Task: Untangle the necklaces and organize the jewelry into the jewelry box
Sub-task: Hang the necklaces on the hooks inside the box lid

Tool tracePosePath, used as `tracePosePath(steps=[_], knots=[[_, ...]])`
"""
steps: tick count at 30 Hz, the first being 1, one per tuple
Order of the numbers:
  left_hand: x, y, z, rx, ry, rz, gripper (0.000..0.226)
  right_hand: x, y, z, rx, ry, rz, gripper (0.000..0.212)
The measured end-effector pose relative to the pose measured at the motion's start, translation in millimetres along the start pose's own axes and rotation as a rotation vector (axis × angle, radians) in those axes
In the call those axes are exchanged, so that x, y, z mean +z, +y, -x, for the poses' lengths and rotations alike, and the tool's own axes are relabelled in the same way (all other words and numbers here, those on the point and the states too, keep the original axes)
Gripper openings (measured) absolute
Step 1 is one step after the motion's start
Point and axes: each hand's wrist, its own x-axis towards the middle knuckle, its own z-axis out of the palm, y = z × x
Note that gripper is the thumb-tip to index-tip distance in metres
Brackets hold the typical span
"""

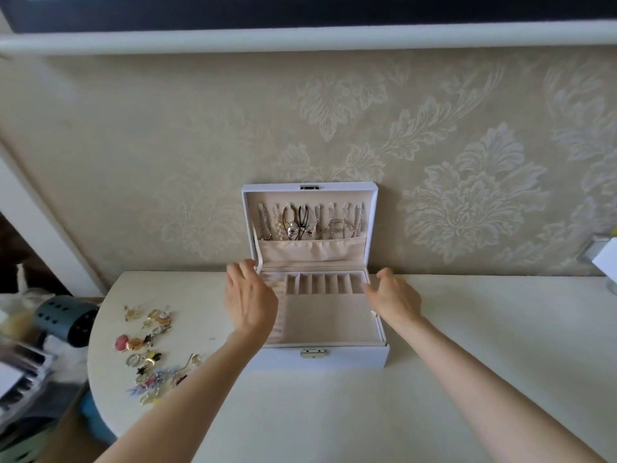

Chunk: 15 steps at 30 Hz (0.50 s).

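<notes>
jewelry box [347, 359] open against wall, necklaces [310, 222] hung in lid | left hand [250, 295], right hand [392, 295] loose-fingered at tray sides, grasping nothing | risk — jolted lid retangles necklaces; careless sweep knocks loose jewelry [150, 349] off table [334, 412]

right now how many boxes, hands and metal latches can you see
box: 1
hands: 2 (left hand, right hand)
latches: 2 (lid latch, front latch)
total: 5
</notes>
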Motion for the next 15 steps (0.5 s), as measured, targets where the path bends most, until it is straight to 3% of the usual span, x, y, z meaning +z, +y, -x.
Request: tracePosePath(steps=[4,7,15], knots=[[-7.1,-17.8,4.5,-0.17,-0.244,-0.254,0.033,8.7,0.8,4.2,-0.031,-0.046,0.063,0.031],[-6.9,-25.9,4.8,-0.165,-0.384,-0.374,0.036,9.4,-0.2,5.3,-0.057,-0.026,0.097,0.032],[-12.8,-22.9,18.0,-0.146,-0.406,-0.348,0.034,6.2,7.1,16.7,-0.079,-0.008,0.128,0.029]])
